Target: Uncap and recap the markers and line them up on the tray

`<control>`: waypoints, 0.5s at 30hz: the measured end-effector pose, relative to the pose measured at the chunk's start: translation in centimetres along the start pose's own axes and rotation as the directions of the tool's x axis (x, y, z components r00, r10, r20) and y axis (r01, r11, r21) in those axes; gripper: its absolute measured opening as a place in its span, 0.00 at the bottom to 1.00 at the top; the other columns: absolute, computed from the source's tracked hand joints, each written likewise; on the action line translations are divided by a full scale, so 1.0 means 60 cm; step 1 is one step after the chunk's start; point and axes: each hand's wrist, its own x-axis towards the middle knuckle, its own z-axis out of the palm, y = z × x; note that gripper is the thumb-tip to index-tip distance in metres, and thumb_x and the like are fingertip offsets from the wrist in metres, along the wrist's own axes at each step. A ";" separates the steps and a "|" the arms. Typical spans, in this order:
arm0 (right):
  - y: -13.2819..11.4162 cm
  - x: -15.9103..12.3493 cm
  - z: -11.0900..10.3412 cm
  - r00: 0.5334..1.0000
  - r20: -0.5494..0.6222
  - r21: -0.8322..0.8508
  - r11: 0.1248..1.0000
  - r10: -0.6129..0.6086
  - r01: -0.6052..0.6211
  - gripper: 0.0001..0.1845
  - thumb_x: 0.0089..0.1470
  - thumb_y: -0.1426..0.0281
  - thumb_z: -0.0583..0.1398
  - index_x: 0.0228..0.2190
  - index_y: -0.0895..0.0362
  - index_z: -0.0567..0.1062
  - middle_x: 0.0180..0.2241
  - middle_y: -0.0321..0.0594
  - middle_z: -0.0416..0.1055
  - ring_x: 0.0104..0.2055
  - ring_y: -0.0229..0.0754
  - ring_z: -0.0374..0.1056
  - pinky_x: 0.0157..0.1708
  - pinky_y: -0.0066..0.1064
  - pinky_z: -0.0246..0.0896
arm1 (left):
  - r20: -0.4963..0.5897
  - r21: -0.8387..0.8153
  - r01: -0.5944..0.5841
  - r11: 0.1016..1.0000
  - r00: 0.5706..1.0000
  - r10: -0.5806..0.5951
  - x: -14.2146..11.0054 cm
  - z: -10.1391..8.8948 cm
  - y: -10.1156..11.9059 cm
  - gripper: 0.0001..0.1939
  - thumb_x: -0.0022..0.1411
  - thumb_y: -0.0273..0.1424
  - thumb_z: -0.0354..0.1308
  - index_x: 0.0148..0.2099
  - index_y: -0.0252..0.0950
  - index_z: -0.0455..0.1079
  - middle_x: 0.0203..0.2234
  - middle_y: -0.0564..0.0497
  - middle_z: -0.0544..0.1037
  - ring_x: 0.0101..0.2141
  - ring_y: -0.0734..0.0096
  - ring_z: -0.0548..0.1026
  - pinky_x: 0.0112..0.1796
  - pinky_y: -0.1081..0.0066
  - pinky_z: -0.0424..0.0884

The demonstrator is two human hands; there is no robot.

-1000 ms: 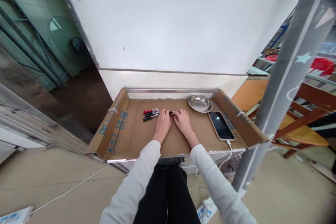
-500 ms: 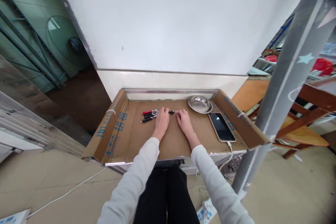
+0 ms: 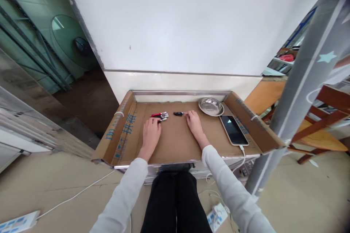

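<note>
Several pens [image 3: 160, 115], one red and the others black, lie side by side on the cardboard-lined tray [image 3: 175, 142]. My left hand [image 3: 151, 134] rests on the cardboard with its fingertips on the nearest of those pens; the fingers look closed round it. A single black pen [image 3: 179, 113] lies apart to the right. My right hand [image 3: 193, 122] pinches the right end of that pen with its fingertips.
A shallow metal dish [image 3: 211, 106] sits at the tray's back right. A phone [image 3: 234, 130] on a white cable lies by the right wall. A grey post [image 3: 298, 80] and wooden chair [image 3: 317, 131] stand to the right. Power strips and cables lie on the floor.
My left hand has let go of the black pen in the middle and moved left to the group of pens. My right hand still has the single pen.
</note>
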 end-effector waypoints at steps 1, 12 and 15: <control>0.000 0.000 -0.002 1.000 -0.013 -0.005 1.000 0.014 -0.014 0.11 0.56 0.75 0.49 0.36 0.57 0.70 0.37 0.45 0.68 0.42 0.44 0.62 0.43 0.35 0.55 | 0.007 0.024 0.010 1.000 1.000 -0.010 -0.006 -0.003 -0.010 0.10 0.61 0.27 0.50 0.45 0.36 0.65 0.39 0.43 0.70 0.41 0.57 0.67 0.41 0.61 0.64; -0.084 -0.067 -0.014 0.949 0.192 0.705 0.637 0.251 -0.311 0.14 0.55 0.61 0.54 0.41 0.53 0.70 0.38 0.39 0.69 0.35 0.37 0.66 0.34 0.30 0.63 | 0.168 -0.466 -0.077 0.881 0.970 0.174 -0.028 -0.028 0.023 0.10 0.64 0.34 0.49 0.46 0.42 0.67 0.40 0.51 0.71 0.42 0.69 0.70 0.46 0.68 0.65; -0.104 -0.060 -0.025 0.875 0.421 0.851 0.230 0.241 -0.473 0.12 0.50 0.62 0.59 0.35 0.55 0.73 0.29 0.35 0.70 0.26 0.33 0.65 0.27 0.26 0.62 | 0.095 -0.580 -0.104 0.808 0.976 0.194 -0.020 -0.032 0.061 0.10 0.63 0.33 0.51 0.46 0.42 0.67 0.39 0.52 0.71 0.40 0.71 0.71 0.44 0.70 0.67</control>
